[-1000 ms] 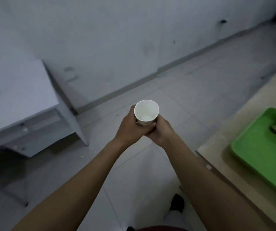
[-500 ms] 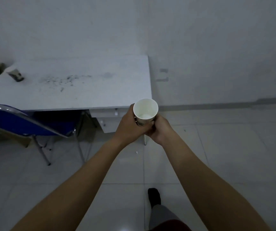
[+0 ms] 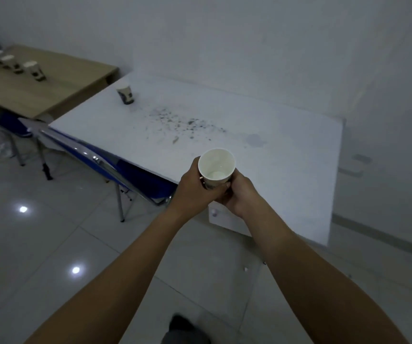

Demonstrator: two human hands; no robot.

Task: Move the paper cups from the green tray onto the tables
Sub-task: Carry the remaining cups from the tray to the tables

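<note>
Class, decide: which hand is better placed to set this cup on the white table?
Probably left: the left hand grips the paper cup high on its side; the right hand sits lower, by the base, which must land on the white table.

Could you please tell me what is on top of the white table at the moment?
One paper cup stands near the white table's far left corner, with dark specks mid-surface. The held cup, left hand and right hand hide part of its near edge.
</note>
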